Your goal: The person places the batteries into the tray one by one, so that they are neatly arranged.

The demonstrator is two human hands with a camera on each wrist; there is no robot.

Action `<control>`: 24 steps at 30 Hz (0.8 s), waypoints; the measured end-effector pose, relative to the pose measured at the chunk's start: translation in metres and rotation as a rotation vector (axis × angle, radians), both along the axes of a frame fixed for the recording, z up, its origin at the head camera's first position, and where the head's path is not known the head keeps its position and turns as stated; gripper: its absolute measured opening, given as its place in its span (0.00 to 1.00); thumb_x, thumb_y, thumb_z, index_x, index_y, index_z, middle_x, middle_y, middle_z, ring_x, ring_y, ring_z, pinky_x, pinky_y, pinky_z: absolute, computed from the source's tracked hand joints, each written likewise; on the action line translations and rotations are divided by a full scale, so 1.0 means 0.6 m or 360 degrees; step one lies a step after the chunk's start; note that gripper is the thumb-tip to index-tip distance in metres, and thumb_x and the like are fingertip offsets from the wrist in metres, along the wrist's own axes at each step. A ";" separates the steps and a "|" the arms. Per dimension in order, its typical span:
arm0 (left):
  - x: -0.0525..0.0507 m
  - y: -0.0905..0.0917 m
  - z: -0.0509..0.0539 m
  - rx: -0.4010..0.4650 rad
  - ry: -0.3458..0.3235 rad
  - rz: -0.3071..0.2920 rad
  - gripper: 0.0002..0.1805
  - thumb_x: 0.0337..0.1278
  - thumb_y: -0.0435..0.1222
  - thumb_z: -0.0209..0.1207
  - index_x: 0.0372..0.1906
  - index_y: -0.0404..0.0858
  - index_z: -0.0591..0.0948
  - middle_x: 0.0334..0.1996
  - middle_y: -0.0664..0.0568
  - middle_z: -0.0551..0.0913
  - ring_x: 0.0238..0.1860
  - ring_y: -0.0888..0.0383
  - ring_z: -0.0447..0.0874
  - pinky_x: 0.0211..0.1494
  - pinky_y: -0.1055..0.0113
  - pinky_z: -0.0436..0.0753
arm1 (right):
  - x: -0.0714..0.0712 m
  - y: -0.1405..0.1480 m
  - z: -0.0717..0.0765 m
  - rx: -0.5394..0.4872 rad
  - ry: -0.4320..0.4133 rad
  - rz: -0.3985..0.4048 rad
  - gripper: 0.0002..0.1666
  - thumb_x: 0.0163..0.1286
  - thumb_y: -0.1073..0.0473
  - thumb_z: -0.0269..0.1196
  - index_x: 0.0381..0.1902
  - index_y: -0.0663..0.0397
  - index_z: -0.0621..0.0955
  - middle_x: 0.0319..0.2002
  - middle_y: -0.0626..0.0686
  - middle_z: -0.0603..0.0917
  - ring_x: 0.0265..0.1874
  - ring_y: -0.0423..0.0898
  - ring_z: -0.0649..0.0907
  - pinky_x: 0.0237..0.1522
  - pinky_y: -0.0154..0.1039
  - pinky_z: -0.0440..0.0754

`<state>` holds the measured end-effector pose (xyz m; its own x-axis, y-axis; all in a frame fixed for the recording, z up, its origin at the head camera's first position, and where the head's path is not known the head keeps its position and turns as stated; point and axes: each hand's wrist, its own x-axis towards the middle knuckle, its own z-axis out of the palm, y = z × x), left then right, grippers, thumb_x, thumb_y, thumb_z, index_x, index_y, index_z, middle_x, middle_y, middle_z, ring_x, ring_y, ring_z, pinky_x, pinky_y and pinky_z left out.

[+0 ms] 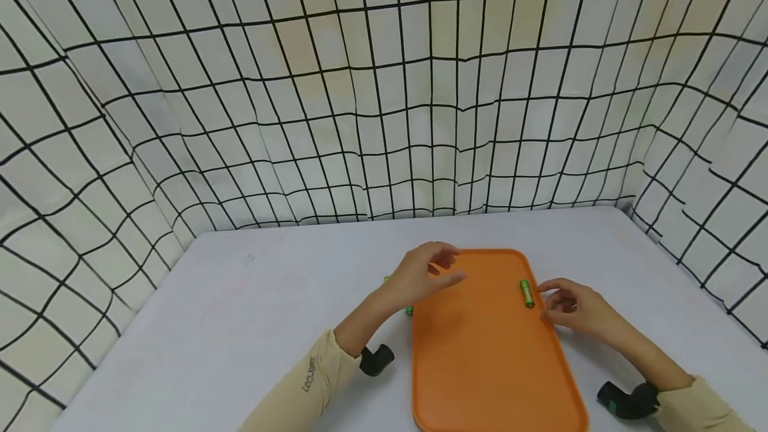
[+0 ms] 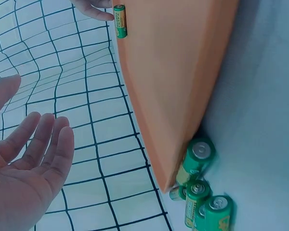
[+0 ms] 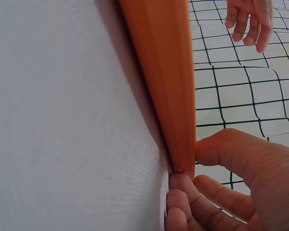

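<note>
An orange tray (image 1: 492, 352) lies on the white table, with one green battery (image 1: 527, 293) inside it near the right rim. Above the tray's far left part hovers my left hand (image 1: 429, 272), fingers loosely bent and holding nothing. My right hand (image 1: 579, 309) is at the right rim; in the right wrist view its thumb (image 3: 212, 151) and curled fingers grip the tray's edge. Several more green batteries (image 2: 197, 197) stand or lean close together against the tray's outer left side in the left wrist view. From the head view my left hand and forearm mostly hide them.
Black netting (image 1: 360, 119) over white walls closes off the back and sides of the white table (image 1: 270, 299). A black wrist device (image 1: 378, 360) shows by the left cuff, and another black device (image 1: 627, 400) by the right cuff.
</note>
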<state>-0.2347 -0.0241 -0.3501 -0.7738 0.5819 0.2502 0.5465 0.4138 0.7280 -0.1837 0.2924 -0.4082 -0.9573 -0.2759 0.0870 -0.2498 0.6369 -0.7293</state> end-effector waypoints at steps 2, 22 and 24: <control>0.002 -0.006 0.002 0.0014 -0.0014 0.0015 0.22 0.63 0.42 0.63 0.58 0.37 0.78 0.50 0.49 0.81 0.51 0.55 0.79 0.54 0.64 0.80 | 0.000 0.001 0.001 0.0010 0.0025 0.0007 0.24 0.60 0.64 0.69 0.53 0.68 0.76 0.33 0.49 0.80 0.28 0.36 0.75 0.30 0.31 0.76; 0.014 -0.060 -0.010 0.0045 -0.0056 0.0117 0.21 0.66 0.45 0.60 0.58 0.37 0.78 0.50 0.50 0.81 0.51 0.57 0.79 0.52 0.66 0.79 | -0.001 0.003 -0.005 -0.0011 0.0001 0.0021 0.24 0.61 0.66 0.68 0.53 0.70 0.75 0.33 0.51 0.79 0.28 0.35 0.75 0.30 0.31 0.76; 0.014 -0.066 -0.011 0.0057 -0.0042 0.0126 0.21 0.66 0.45 0.59 0.58 0.37 0.78 0.51 0.49 0.81 0.51 0.56 0.79 0.52 0.66 0.79 | -0.002 0.003 -0.003 -0.0014 -0.0001 0.0017 0.24 0.60 0.66 0.68 0.53 0.70 0.75 0.33 0.51 0.79 0.29 0.35 0.75 0.31 0.31 0.76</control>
